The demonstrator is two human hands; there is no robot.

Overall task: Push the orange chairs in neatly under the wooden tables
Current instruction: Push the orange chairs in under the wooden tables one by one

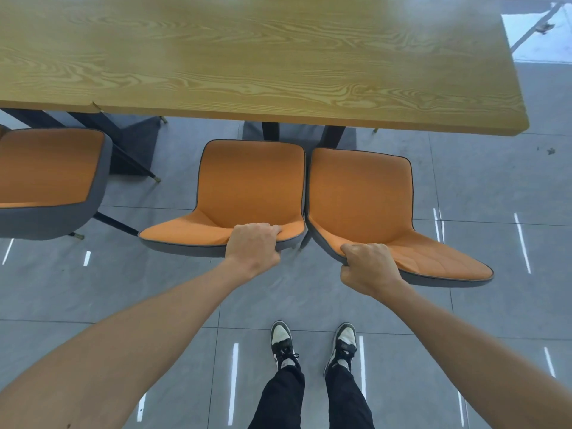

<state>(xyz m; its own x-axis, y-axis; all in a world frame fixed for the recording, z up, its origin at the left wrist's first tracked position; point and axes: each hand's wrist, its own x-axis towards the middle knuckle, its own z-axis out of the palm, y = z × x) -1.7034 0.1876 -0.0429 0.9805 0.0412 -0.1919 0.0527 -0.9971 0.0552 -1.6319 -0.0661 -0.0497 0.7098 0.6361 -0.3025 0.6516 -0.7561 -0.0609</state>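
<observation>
Two orange chairs with grey shells stand side by side in front of the wooden table (247,57), their seats facing it. My left hand (253,244) grips the top edge of the left chair's (250,181) backrest. My right hand (366,267) grips the backrest top of the right chair (362,193). The two chairs touch along their inner sides. Their seat fronts lie just short of the table's near edge. A third orange chair (46,168) stands further left, partly cut off by the frame.
Black table legs (270,131) show under the table's edge beyond the chairs. My feet in black-and-white sneakers (281,342) stand on the grey tiled floor (479,181) behind the chairs. The table's right end (523,119) borders open floor.
</observation>
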